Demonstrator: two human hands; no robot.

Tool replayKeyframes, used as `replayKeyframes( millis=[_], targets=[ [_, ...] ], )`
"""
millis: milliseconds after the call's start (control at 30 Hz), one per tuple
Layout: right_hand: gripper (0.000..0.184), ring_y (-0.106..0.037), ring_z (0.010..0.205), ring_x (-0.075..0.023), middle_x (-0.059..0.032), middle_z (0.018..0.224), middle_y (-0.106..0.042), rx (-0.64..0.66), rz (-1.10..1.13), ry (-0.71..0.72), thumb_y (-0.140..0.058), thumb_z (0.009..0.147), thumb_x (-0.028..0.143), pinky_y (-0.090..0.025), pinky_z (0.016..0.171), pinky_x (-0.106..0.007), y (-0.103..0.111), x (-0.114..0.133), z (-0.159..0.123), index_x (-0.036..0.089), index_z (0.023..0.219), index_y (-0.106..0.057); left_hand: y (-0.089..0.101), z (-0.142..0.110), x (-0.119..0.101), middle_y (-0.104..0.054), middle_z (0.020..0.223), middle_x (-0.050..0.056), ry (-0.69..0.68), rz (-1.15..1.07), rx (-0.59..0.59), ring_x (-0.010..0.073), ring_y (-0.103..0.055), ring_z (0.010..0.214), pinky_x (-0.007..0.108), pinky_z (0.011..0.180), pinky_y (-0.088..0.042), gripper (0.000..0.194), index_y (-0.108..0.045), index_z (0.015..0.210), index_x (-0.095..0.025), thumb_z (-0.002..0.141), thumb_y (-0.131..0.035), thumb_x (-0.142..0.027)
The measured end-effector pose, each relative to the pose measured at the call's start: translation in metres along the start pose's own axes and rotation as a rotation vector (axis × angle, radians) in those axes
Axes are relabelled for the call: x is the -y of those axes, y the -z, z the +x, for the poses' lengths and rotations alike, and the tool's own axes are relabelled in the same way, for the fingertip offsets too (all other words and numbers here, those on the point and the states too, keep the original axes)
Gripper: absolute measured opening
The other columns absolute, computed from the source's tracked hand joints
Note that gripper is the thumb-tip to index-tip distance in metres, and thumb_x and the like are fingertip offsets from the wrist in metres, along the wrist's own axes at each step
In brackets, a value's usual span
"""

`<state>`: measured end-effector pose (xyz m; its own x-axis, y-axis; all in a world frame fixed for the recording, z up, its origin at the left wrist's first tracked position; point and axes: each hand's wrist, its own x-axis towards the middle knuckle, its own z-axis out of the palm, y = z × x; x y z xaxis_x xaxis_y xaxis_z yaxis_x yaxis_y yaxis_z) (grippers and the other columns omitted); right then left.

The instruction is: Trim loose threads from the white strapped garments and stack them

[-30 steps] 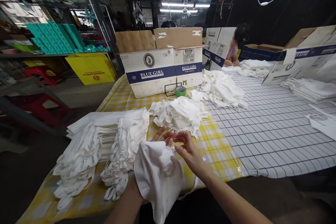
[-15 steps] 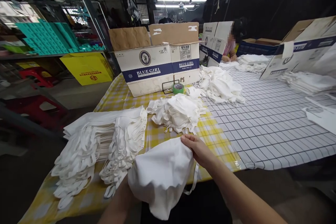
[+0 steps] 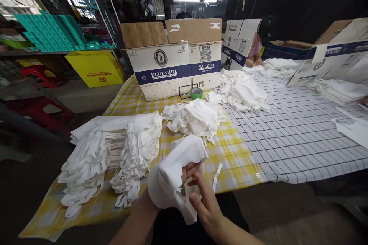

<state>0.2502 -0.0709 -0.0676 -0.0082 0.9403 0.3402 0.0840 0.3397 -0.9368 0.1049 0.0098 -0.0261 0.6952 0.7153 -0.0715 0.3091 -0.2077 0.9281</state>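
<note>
A white garment (image 3: 166,180) drapes over the left hand (image 3: 189,170) near the worktop's (image 3: 242,161) 6 o'clock edge, hiding most of that grip: I cannot tell its state. The right hand (image 3: 209,206) curls at the garment's 4 o'clock; whether its grip pinches cloth, I cannot tell. A stacked pile (image 3: 143,134) lies at 10 o'clock, a loose pile (image 3: 195,118) at 12.

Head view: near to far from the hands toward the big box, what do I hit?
Held white cloth → loose heap of white cloth → green tape roll → white-and-blue BLUE GIRL box.
</note>
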Motion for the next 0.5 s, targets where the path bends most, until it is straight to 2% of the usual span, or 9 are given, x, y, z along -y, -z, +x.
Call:
replayKeyframes(
  millis=[67,100,133,200,267,300,367,433,500],
  targets=[
    [0.049,-0.051,0.094,-0.0211,-0.0075,0.107,-0.055,0.092,0.055,-0.057,-0.043,0.083,0.056,-0.042,0.080,-0.031,-0.010,-0.001,0.001,0.022,0.118,-0.047,0.002,0.001,-0.011,-0.049,0.132,-0.002,-0.091,0.052,0.070,0.0307,-0.036,0.127,0.040,0.111,-0.013,0.056,-0.057,0.119,-0.030,0.065,-0.067,-0.036],
    [0.047,-0.053,0.087,-0.0193,-0.0057,0.098,-0.057,0.175,0.070,-0.098,-0.043,0.082,0.059,-0.043,0.074,-0.029,-0.013,-0.001,0.003,0.021,0.109,-0.053,0.005,0.002,-0.016,-0.043,0.137,-0.001,-0.131,0.086,0.085,0.0300,-0.035,0.128,0.039,0.111,-0.009,0.059,-0.052,0.124,-0.028,0.067,-0.066,-0.032],
    [0.043,-0.052,0.076,-0.0164,-0.0031,0.084,-0.058,0.271,0.065,-0.133,-0.043,0.082,0.058,-0.042,0.066,-0.026,-0.014,0.000,0.004,0.020,0.095,-0.057,0.007,0.003,-0.020,-0.039,0.140,0.000,-0.153,0.115,0.062,0.0285,-0.034,0.128,0.037,0.111,-0.008,0.060,-0.049,0.127,-0.025,0.069,-0.063,-0.028],
    [0.038,-0.045,0.059,-0.0113,0.0018,0.061,-0.049,0.405,-0.022,-0.159,-0.048,0.083,0.052,-0.036,0.056,-0.023,-0.010,0.000,0.006,0.018,0.069,-0.055,0.014,0.004,-0.024,-0.046,0.135,0.004,-0.153,0.089,-0.106,0.0221,-0.040,0.125,0.030,0.109,-0.015,0.050,-0.054,0.122,-0.017,0.072,-0.056,-0.024],
    [0.035,-0.041,0.056,-0.0104,0.0031,0.055,-0.043,0.361,-0.144,-0.123,-0.054,0.082,0.044,-0.032,0.055,-0.024,0.002,0.001,0.005,0.017,0.058,-0.049,0.020,0.002,-0.020,-0.059,0.120,0.006,-0.132,-0.015,-0.317,0.0161,-0.051,0.113,0.025,0.100,-0.033,0.038,-0.062,0.110,-0.013,0.077,-0.049,-0.026],
    [0.032,-0.041,0.058,-0.0109,0.0029,0.057,-0.043,0.287,-0.187,-0.099,-0.055,0.081,0.041,-0.032,0.057,-0.024,0.010,0.002,0.005,0.018,0.059,-0.049,0.021,-0.002,-0.013,-0.063,0.114,0.007,-0.124,-0.095,-0.406,0.0149,-0.054,0.108,0.025,0.092,-0.042,0.034,-0.065,0.103,-0.017,0.080,-0.043,-0.029],
    [0.026,-0.042,0.061,-0.0118,0.0021,0.063,-0.044,0.153,-0.228,-0.076,-0.056,0.080,0.036,-0.032,0.058,-0.024,0.031,0.005,0.006,0.018,0.064,-0.049,0.018,-0.013,0.007,-0.058,0.121,0.005,-0.106,-0.288,-0.514,0.0158,-0.056,0.106,0.031,0.086,-0.047,0.044,-0.057,0.118,-0.021,0.088,-0.029,-0.036],
    [0.025,-0.040,0.060,-0.0115,0.0024,0.064,-0.040,0.116,-0.252,-0.074,-0.057,0.080,0.034,-0.031,0.056,-0.024,0.054,0.011,0.010,0.018,0.064,-0.047,0.008,-0.030,0.033,-0.055,0.125,0.004,-0.015,-0.422,-0.537,0.0195,-0.055,0.109,0.036,0.088,-0.047,0.046,-0.051,0.125,-0.026,0.089,-0.029,-0.045],
    [0.028,-0.038,0.060,-0.0118,0.0023,0.065,-0.037,0.155,-0.281,-0.065,-0.058,0.079,0.035,-0.030,0.056,-0.025,0.073,0.019,0.016,0.018,0.061,-0.043,-0.002,-0.050,0.054,-0.063,0.112,0.007,0.145,-0.379,-0.389,0.0226,-0.060,0.099,0.034,0.084,-0.048,0.046,-0.058,0.116,-0.022,0.081,-0.045,-0.050]
  ],
)
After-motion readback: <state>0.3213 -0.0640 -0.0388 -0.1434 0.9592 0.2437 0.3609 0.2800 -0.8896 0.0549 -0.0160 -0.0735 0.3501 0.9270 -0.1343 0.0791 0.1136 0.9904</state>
